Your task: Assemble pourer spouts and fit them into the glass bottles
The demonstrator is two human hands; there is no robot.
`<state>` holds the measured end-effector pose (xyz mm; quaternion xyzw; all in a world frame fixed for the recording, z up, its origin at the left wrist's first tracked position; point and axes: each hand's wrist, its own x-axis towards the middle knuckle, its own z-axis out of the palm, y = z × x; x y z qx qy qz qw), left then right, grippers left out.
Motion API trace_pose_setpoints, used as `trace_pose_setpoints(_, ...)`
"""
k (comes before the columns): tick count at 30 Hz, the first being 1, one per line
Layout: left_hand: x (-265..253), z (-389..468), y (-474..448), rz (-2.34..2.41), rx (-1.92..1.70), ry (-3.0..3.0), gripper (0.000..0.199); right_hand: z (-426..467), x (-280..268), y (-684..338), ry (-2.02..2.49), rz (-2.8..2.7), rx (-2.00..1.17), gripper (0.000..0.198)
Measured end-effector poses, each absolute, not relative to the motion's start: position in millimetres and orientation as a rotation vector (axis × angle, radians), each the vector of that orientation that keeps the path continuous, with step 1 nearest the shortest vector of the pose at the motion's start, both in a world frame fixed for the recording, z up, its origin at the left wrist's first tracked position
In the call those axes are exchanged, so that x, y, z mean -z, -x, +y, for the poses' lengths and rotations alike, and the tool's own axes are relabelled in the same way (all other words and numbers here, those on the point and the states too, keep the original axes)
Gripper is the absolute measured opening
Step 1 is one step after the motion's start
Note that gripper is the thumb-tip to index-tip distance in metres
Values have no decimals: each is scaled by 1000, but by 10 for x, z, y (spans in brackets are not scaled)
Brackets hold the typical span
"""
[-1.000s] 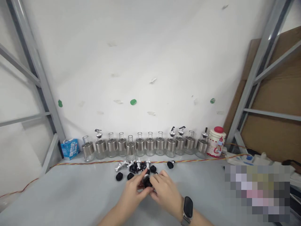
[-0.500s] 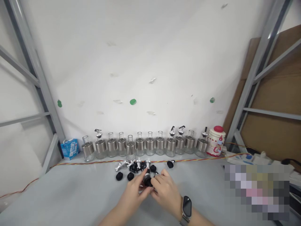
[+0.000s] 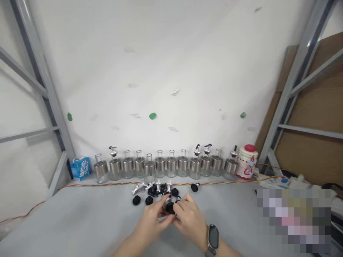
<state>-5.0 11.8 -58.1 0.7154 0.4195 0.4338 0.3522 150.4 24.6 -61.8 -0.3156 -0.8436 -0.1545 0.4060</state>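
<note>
Both hands in close. My left hand (image 3: 151,218) and right hand (image 3: 190,218) pinch a black-and-silver pourer (image 3: 169,207) between their fingertips, over the grey table (image 3: 80,221). Loose pourers (image 3: 152,191) lie heaped just beyond. Farther back, metal-sleeved glass bottles (image 3: 160,165) stand in line; four carry pourers.

Workshop, seemingly: grey bench (image 3: 80,217), metal frame (image 3: 54,107), bottle row (image 3: 172,165), loose pourer spouts (image 3: 152,191)
</note>
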Motion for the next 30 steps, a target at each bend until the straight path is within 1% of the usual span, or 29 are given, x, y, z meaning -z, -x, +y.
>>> trace_pose_setpoints(6,568,92,46,1104,-1142,-1920,42,226,623,-1482,743,-2141,365,17)
trace_pose_setpoints(9,520,79,45,1115,-1152,-1898,45,232,619,-1494,756,-2127,384,19)
trace_pose_setpoints(13,466,62,40,1124,-1152,-1864,49,248,583,-1525,773,-2183,377,17)
trace_pose_setpoints(18,442,25,45,1091,-1215,-1849,63,227,524,-1544,766,-2220,338,19)
trace_pose_setpoints(22,403,-8,43,1031,-1231,-1795,68,210,497,-1556,751,-2176,338,20)
trace_pose_setpoints(26,384,-41,23,996,-1234,-1767,64,210,484,-1568,743,-2151,361,21)
trace_pose_setpoints(30,383,-67,17,1037,-1205,-1819,59,200,476,-1565,723,-2117,403,16)
